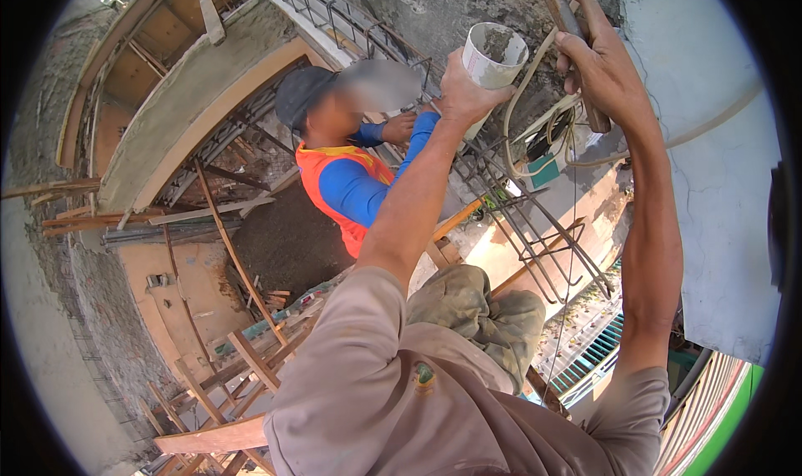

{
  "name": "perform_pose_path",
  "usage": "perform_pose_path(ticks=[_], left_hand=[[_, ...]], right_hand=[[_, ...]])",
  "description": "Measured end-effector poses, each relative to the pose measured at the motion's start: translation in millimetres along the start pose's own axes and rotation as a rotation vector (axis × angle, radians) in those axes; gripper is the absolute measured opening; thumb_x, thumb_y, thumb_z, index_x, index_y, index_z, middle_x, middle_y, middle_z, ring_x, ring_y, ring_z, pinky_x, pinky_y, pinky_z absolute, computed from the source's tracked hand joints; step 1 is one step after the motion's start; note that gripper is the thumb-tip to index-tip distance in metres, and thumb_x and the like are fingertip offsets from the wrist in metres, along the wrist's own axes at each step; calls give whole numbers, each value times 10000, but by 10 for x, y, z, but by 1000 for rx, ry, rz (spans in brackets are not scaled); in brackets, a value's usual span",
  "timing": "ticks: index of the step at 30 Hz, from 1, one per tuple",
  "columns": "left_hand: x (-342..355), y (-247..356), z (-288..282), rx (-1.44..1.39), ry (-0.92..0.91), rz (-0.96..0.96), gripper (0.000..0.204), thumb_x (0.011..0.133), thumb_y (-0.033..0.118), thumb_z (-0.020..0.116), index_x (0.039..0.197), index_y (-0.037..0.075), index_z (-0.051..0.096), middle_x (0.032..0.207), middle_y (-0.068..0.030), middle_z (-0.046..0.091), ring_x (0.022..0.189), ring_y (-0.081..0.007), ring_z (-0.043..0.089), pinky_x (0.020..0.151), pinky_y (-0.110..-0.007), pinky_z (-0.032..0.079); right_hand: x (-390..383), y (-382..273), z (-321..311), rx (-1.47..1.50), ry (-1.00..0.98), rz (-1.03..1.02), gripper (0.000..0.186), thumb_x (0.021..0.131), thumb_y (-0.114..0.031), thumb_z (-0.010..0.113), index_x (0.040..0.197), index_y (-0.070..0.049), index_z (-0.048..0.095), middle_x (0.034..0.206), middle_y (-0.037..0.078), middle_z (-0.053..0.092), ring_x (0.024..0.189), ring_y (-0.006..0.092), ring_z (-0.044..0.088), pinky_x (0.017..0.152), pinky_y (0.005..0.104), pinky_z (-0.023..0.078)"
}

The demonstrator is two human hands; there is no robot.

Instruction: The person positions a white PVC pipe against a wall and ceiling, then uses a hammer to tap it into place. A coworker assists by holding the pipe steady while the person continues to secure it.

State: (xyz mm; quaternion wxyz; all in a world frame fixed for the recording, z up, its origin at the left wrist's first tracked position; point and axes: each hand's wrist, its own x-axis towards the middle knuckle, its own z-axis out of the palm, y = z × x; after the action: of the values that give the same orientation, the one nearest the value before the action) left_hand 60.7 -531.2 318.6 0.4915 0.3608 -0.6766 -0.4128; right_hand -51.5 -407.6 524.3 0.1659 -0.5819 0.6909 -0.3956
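Observation:
My left hand (468, 91) is wrapped round a white plastic pipe (489, 73), its open end tilted up and the wall inside smeared grey. Up at the top right, my right hand (606, 71) has its fingers and thumb closed about a worn brownish bar (561, 8). Whether the bar is wood or metal I cannot tell. A pale hose (525, 87) loops down between my two hands and passes behind my right wrist. Below the pipe runs a cage of steel rebar (535, 217).
A co-worker in an orange vest (326, 183) and blue sleeves is close on my left, hands by the rebar. A pale wall (718, 208) stands at the right. Curved concrete formwork (192, 100) and timber props (225, 242) fill the left. Coiled cables (560, 117) hang near the rebar.

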Motion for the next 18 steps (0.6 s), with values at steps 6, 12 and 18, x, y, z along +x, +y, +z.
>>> perform_pose_path(ticks=[6, 12, 18], left_hand=[[6, -23, -27, -16, -15, -34, 990, 517, 404, 977, 1293, 17, 499, 1185, -200, 669, 1117, -366, 675, 955, -466, 539], [12, -34, -36, 57, 7, -37, 983, 511, 410, 979, 1275, 11, 507, 1141, -192, 686, 1084, -380, 686, 942, -467, 547], [1, -28, -76, 58, -26, -96, 968, 509, 422, 982, 1250, 10, 513, 1142, -201, 696, 1086, -385, 688, 945, -469, 548]], right_hand=[[-55, 29, 94, -190, 91, -180, 634, 1038, -205, 520, 1641, -192, 326, 772, -5, 540, 594, 83, 518, 508, 266, 448], [71, 166, 247, -58, 326, -218, 538, 1031, -200, 552, 1548, -118, 431, 1193, 245, 630, 1027, 402, 621, 869, 452, 506], [324, 386, 334, -364, 197, -343, 513, 1011, -181, 547, 1520, -167, 478, 1212, 345, 640, 1105, 540, 610, 946, 558, 492]])
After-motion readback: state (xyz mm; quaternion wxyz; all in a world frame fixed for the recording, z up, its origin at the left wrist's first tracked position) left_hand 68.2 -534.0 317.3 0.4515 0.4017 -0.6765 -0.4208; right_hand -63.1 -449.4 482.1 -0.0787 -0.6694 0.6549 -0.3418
